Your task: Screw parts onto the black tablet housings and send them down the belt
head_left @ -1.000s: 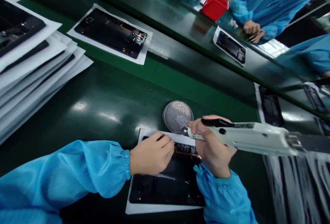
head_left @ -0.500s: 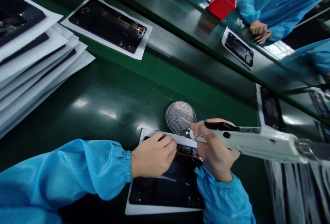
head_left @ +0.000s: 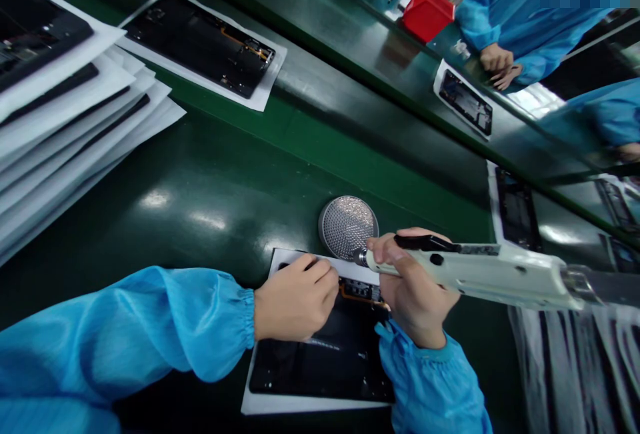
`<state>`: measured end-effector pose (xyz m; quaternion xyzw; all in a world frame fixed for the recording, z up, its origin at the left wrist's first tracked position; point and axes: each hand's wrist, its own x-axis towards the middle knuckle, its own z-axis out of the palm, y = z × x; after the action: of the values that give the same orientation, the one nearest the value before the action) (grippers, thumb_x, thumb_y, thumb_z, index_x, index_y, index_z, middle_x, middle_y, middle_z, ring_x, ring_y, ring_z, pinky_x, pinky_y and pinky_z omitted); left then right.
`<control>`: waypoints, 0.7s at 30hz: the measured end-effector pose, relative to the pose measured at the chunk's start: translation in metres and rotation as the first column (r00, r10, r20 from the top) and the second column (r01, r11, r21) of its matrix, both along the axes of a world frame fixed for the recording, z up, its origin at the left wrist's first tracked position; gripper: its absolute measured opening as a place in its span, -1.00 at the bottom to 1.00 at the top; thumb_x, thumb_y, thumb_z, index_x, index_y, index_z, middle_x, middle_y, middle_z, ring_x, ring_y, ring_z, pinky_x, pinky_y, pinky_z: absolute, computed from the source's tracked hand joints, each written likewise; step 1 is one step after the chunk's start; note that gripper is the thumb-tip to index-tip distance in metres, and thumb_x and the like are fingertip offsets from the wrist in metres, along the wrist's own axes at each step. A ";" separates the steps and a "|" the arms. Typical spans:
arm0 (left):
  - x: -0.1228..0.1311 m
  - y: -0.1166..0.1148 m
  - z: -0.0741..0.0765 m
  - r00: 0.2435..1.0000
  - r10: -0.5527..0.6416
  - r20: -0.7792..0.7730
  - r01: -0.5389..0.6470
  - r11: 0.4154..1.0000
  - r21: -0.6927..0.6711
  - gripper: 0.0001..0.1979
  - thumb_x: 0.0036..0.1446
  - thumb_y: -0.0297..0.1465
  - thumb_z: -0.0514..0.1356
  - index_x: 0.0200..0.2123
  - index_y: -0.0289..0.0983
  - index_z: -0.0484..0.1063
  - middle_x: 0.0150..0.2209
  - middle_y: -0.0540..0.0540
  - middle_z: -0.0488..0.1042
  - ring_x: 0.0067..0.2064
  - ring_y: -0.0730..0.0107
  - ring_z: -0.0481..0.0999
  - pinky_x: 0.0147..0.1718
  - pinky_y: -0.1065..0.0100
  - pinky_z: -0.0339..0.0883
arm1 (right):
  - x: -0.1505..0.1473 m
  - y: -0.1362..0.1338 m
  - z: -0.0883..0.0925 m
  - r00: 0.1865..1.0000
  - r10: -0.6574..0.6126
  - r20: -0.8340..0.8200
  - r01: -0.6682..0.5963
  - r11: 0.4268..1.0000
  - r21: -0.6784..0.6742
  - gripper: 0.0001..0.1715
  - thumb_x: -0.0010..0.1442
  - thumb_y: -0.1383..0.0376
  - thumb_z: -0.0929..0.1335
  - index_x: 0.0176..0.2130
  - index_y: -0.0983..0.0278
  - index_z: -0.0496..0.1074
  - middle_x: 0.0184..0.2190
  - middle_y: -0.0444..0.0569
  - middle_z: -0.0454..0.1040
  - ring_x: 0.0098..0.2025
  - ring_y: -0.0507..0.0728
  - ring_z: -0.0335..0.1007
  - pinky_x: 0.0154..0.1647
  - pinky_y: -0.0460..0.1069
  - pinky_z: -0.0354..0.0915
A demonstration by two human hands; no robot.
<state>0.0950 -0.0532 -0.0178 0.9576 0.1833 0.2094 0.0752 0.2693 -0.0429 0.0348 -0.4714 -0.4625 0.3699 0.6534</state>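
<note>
R hand (head_left: 415, 287) grip clenched round white electric screwdriver (head_left: 490, 274); tip sits at far edge of black device (head_left: 325, 361), just beside round screw dish (head_left: 347, 224). Device lies on white sheet (head_left: 305, 404) on green table (head_left: 200, 187), close in front. L hand (head_left: 295, 297) fingers curled, resting on device's far-left corner; can't tell if pinching anything. Stack of sheets (head_left: 65, 107) far left.

One screwdriver (head_left: 480, 273) in the right fingers (head_left: 386, 252). One silver dish (head_left: 345, 224) just past the fingertips. One black panel (head_left: 325, 354) under the fingers, three more panels (head_left: 200, 44) (head_left: 465, 102) (head_left: 517, 211) far beyond them. One red box (head_left: 427, 13).
</note>
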 end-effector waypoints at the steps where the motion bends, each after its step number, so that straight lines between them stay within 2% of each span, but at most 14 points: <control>1: 0.000 0.000 -0.001 1.000 0.007 0.012 -0.007 1.000 0.003 -0.73 0.31 -0.44 0.07 -0.13 -0.48 0.52 -0.17 -0.31 0.47 -0.15 0.08 0.43 -0.22 0.13 0.26 | 0.001 -0.002 0.003 1.000 -0.004 0.008 0.004 1.000 0.002 -0.73 0.09 0.50 0.39 -0.20 0.22 0.48 -0.60 -0.20 0.39 -0.51 0.05 0.34 -0.33 0.06 0.37; 4: 0.001 -0.002 -0.003 0.998 0.034 0.049 -0.034 0.999 0.009 -0.76 0.30 -0.47 0.08 -0.18 -0.48 0.53 -0.20 -0.30 0.48 -0.17 0.09 0.43 -0.21 0.12 0.26 | 0.005 -0.011 0.016 0.999 -0.021 0.035 0.020 0.999 0.027 -0.71 0.08 0.49 0.38 -0.18 0.24 0.49 -0.59 -0.18 0.41 -0.50 0.06 0.34 -0.29 0.10 0.38; 7: 0.002 -0.002 -0.005 0.997 0.047 0.059 -0.048 0.999 0.001 -0.77 0.29 -0.47 0.09 -0.23 -0.48 0.53 -0.23 -0.29 0.48 -0.17 0.08 0.43 -0.21 0.13 0.25 | 0.002 -0.021 0.024 0.999 0.014 0.040 -0.016 0.998 0.053 -0.71 0.08 0.49 0.38 -0.18 0.24 0.51 -0.59 -0.18 0.41 -0.52 0.05 0.33 -0.33 0.08 0.36; 12: 0.003 -0.001 -0.004 0.999 0.026 0.045 -0.026 1.000 -0.006 -0.79 0.27 -0.47 0.11 -0.26 -0.48 0.51 -0.27 -0.28 0.45 -0.20 0.12 0.40 -0.21 0.13 0.24 | -0.012 -0.030 0.015 0.994 0.102 0.045 -0.102 0.995 -0.012 -0.68 0.07 0.53 0.37 -0.18 0.23 0.51 -0.57 -0.16 0.43 -0.52 0.05 0.35 -0.38 0.07 0.36; 21: 0.003 -0.002 -0.005 0.999 0.009 0.037 -0.009 1.000 0.000 -0.78 0.27 -0.48 0.09 -0.33 -0.43 0.51 -0.30 -0.26 0.44 -0.23 0.11 0.39 -0.23 0.13 0.23 | -0.015 -0.033 0.007 0.994 0.107 0.029 -0.105 0.992 -0.072 -0.70 0.10 0.49 0.38 -0.17 0.20 0.49 -0.58 -0.17 0.41 -0.52 0.06 0.33 -0.41 0.07 0.35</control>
<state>0.0985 -0.0551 -0.0226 0.9527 0.1862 0.2276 0.0774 0.2538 -0.0759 0.0421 -0.4750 -0.4843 0.4123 0.6082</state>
